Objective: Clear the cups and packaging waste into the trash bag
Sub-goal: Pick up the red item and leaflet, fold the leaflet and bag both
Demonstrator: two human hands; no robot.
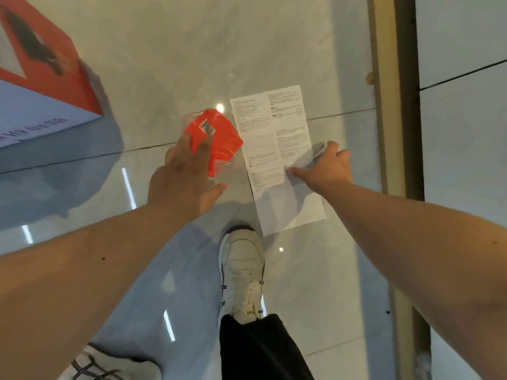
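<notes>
An orange plastic-wrapped packet (219, 135) with a barcode label lies on the glossy floor. My left hand (183, 176) rests over its near edge, fingers spread on top of it, not closed around it. To its right lies a white printed instruction sheet (274, 149). My right hand (326, 165) touches that sheet's right edge, where thumb and fingers pinch a lifted fold of the paper. No trash bag or cup is in view.
A large red and white cardboard box (44, 86) stands at the far left. A beige door-frame strip (389, 105) runs down the right. My two white shoes (242, 272) stand on the tiles just below the sheet.
</notes>
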